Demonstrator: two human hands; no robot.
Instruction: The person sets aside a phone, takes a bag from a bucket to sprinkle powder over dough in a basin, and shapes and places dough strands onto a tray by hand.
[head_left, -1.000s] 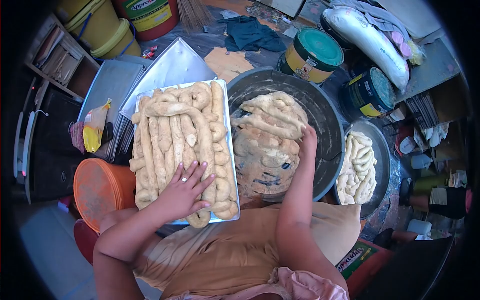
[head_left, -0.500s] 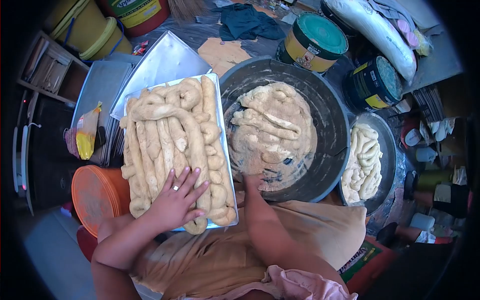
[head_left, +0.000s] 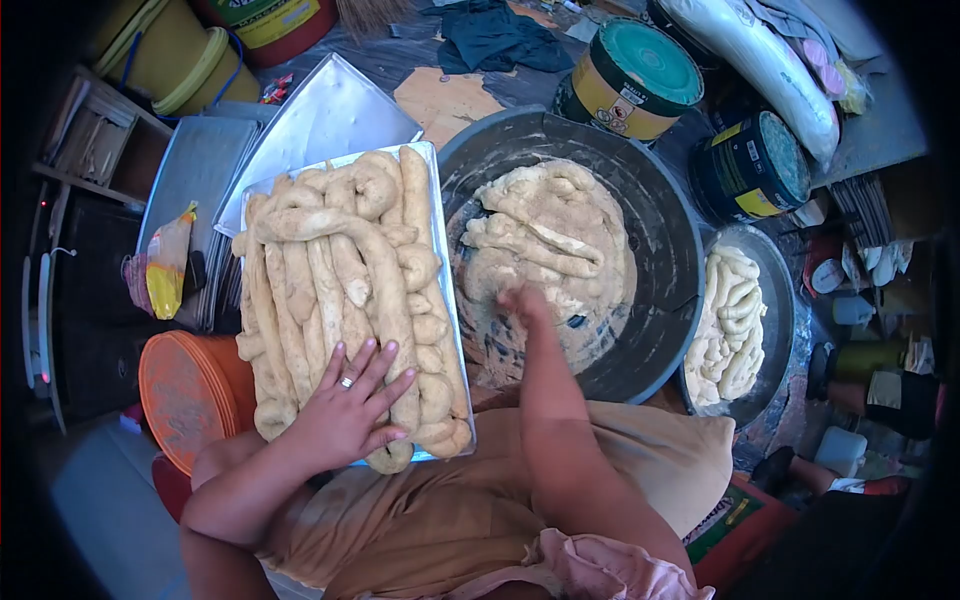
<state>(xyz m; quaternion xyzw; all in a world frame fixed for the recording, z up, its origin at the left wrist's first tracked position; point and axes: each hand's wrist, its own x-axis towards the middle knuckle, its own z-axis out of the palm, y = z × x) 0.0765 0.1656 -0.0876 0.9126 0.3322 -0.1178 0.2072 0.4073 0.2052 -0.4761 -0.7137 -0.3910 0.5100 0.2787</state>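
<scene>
My left hand (head_left: 350, 410), with a ring on one finger, lies flat with spread fingers on long rolls of dough (head_left: 322, 275). The rolls are piled in a metal tray (head_left: 448, 285) across my lap, and one long roll bends over the top of the others. Inside a large black basin (head_left: 680, 270) to the right, my right hand (head_left: 524, 300) is low over brownish crumbs or flour, near the front of a dusted mass of dough (head_left: 565, 195). Its fingers are blurred and partly hidden, so whether they hold anything cannot be seen.
A second basin (head_left: 785, 340) with paler dough strips (head_left: 738, 320) stands right of the black one. Lidded buckets (head_left: 648, 65) are behind. An orange tub (head_left: 180, 400) sits at my left, and a bare metal sheet (head_left: 320, 120) lies behind the tray. Another person's legs (head_left: 850, 395) show far right.
My right hand has moved forward from the basin's near edge, further in toward the dough. My left hand has stayed on the dough rolls, with the tray barely shifted.
</scene>
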